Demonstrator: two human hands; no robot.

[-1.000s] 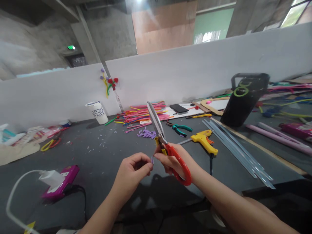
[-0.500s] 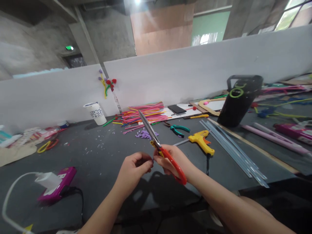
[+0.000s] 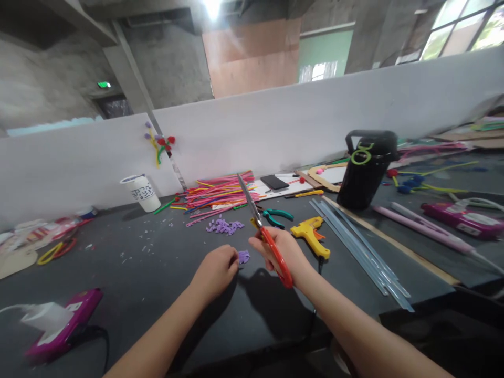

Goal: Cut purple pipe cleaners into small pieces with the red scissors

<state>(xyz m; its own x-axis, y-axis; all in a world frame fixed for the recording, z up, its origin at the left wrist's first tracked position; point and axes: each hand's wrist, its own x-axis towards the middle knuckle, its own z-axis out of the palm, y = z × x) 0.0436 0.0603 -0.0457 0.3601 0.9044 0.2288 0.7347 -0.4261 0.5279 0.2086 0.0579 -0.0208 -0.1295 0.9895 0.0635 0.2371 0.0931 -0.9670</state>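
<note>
My right hand (image 3: 283, 249) is closed around a pair of scissors (image 3: 271, 247) with red handles. The metal blades point up and away, close together. To its left, my left hand (image 3: 216, 268) is low over the table, its fingers curled and pressed together. A small clump of purple fuzzy pieces (image 3: 244, 256) touches or lies just beside those fingertips; whether any are pinched cannot be told. Farther back is a larger pile of cut purple pieces (image 3: 224, 226). Teal-handled pliers (image 3: 279, 216) lie partly behind the scissors.
A yellow glue gun (image 3: 311, 236) and clear glue sticks (image 3: 362, 247) lie right of my hands. Coloured pipe cleaners (image 3: 220, 191) are heaped at the back. A white cup (image 3: 140, 194), a black bottle (image 3: 364, 173) and a magenta power strip (image 3: 66, 325) stand around.
My left hand has moved down and away from my right, to the table. A small purple clump now shows at its fingertips. The scissors remain in my right hand; the view has shifted.
</note>
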